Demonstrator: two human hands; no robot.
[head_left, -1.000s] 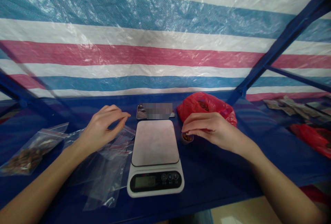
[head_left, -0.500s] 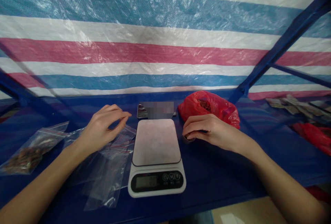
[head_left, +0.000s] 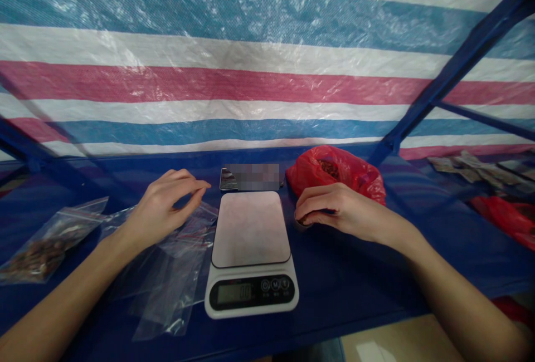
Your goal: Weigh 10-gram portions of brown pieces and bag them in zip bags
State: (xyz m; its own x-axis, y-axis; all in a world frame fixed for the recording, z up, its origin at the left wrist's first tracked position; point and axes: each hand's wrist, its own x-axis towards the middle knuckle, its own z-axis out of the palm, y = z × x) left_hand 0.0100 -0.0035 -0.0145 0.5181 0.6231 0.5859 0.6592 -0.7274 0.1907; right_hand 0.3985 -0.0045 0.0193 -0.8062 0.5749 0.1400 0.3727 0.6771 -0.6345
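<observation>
Above several clear zip bags [head_left: 167,289], my left hand [head_left: 169,200] hovers with thumb and forefinger brought together in a loose pinch. Nothing shows between those fingertips. My right hand [head_left: 330,209] is closed at a small round cup [head_left: 304,224] just right of the scale; fingers hide most of it, and a bit of brown shows inside. Between the hands stands a white kitchen scale [head_left: 251,234], its plate bare and its display reading about zero. Behind my right hand sits a red plastic bag [head_left: 355,175], open at the top, with reddish-brown dried pieces inside.
A filled zip bag [head_left: 45,250] of brown pieces lies at the far left. Behind the scale is a phone [head_left: 229,180], partly blurred out. Flat packets [head_left: 472,167] and another red bag [head_left: 507,217] lie at the right, beyond a blue metal frame [head_left: 434,94].
The view has shifted very slightly. Both hands keep nearly the same pose and place, and the scale's reading looks the same.
</observation>
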